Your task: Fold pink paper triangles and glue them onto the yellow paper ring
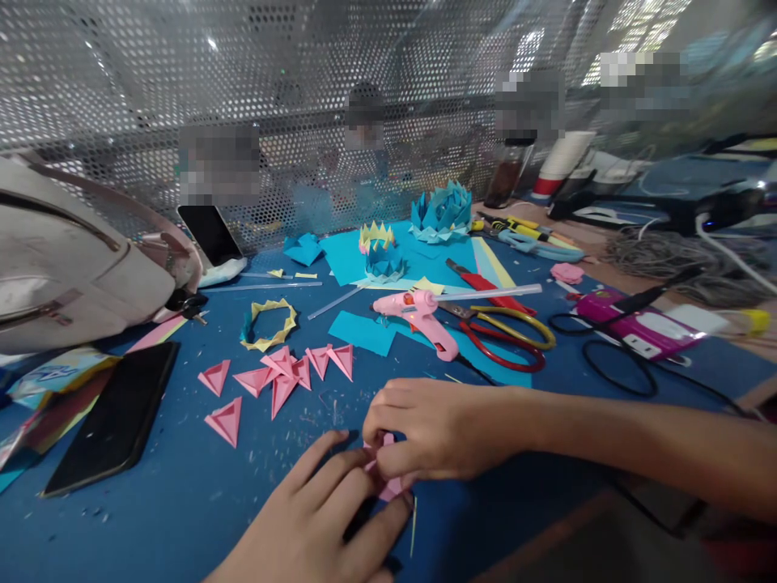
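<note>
At the front of the blue table, my right hand [449, 425] is closed in a pinch on a small piece of pink paper [388, 486]. My left hand [321, 510] bends its fingers around the near side of the same piece and presses it, and much of the paper is hidden under both hands. Several folded pink paper triangles [224, 421] lie beyond my left hand. A yellow and blue folded-paper ring [273, 305] sits behind them. The pink glue gun [418, 312] rests on its side past my right hand, a clear glue stick in its back.
Scissors [515, 356] with red and yellow handles lie right of the glue gun. Blue paper lotus shapes [442, 212] stand at the back. A dark phone [115, 421] and a white backpack [73, 259] are at left. A magenta power strip [637, 324] with cables is at right.
</note>
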A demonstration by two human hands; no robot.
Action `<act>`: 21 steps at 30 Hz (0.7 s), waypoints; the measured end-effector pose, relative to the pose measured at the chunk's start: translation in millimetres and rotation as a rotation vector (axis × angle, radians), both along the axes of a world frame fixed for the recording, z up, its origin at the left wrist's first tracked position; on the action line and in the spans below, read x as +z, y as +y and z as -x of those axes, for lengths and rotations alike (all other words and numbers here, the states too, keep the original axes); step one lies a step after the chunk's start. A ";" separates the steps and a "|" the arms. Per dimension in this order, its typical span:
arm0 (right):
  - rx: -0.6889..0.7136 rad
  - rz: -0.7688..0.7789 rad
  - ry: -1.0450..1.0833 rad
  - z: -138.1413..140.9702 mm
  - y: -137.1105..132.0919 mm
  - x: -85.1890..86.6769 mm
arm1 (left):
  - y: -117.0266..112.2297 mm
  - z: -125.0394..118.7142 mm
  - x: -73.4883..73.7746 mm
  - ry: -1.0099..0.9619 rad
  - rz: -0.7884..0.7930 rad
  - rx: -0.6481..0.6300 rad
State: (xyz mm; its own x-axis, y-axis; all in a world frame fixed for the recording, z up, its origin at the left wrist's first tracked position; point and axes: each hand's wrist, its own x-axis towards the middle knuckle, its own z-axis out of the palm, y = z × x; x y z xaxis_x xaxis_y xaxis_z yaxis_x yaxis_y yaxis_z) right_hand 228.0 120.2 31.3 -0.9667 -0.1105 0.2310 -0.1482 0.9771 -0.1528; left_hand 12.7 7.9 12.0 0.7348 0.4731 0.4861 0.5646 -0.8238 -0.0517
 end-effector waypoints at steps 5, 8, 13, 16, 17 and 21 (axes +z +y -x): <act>-0.001 0.028 -0.041 -0.8 1.0 2.8 | 0.9 0.8 -2.7 -0.007 -0.004 -0.015; -0.006 0.045 -0.052 -1.1 1.0 3.8 | 1.2 0.7 -3.3 -0.014 -0.009 -0.009; -0.028 0.067 -0.062 -1.7 1.5 2.7 | 1.6 1.0 -1.4 0.019 0.003 -0.016; -0.064 0.129 -0.084 -1.6 1.7 2.9 | 2.2 0.9 0.1 0.010 -0.028 -0.017; -0.079 0.149 -0.089 -1.5 1.7 3.2 | 2.5 0.8 0.4 0.013 -0.033 -0.019; -0.124 0.189 -0.090 -0.9 -0.4 3.0 | 2.8 -0.1 -0.9 0.016 -0.038 -0.014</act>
